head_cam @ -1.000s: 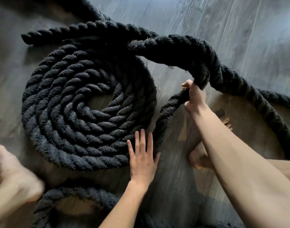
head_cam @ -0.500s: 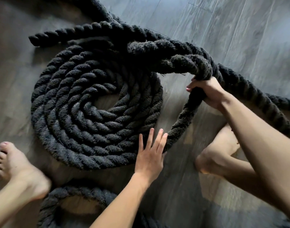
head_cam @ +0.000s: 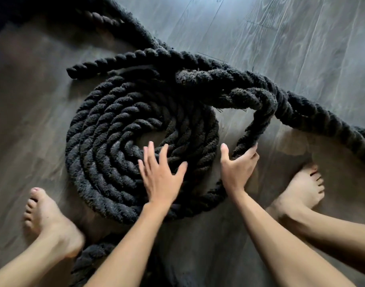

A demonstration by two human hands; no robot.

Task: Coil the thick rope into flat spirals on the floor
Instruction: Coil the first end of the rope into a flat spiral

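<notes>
Here's the thick rope on the grey plank floor, most of it already wound into a flat spiral at the centre, and the left hand lies right on top of it, fingers straight and spread across the lower-right turns. Just beside it, the right hand has its fingers curled round the loose loop, thumb standing free, low down and just off the spiral's right rim. That loop arches up and back to a bulky crossing of strands lying over the spiral's upper right edge, and there's the crowding: a rope tail pokes out to the upper left, and the long run trails off to the right edge. A bare left foot is planted near the spiral's lower left, a bare right foot sits to the right of the held loop, and another curve of rope shows at the bottom between the left leg and left forearm. Compared with half a second back, the left hand has slid from the outer edge up onto the turns, and the right hand has dropped from high on the loop to near the floor, bringing the loop closer to the spiral.
</notes>
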